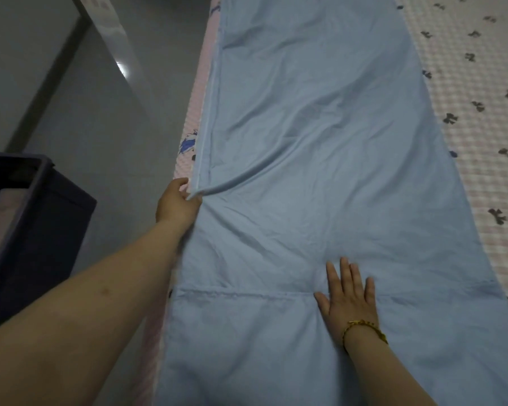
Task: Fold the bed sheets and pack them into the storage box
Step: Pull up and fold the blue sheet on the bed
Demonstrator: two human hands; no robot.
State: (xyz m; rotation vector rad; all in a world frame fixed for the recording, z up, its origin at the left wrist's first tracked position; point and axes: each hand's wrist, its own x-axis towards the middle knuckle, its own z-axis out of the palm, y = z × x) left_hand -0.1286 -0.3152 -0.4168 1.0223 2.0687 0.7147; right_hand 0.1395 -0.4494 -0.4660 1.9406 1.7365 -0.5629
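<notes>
Blue sheet (320, 142) is lying on the bed (467, 112) w/ long axis running straight ahead, left grip (178, 202) pinching its left edge farther up, right grip (349, 297) pressing flat, fingers straight, nearer, & storage box (56, 206) sitting on floor (100, 98) at left.

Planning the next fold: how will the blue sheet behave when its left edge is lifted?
Probably floppy: the blue sheet sags in a curve where the left hand pinches its edge. Likely light, as a pinch alone raises it. It may bunch when pushed: creases fan out beyond the flat right hand.
</notes>
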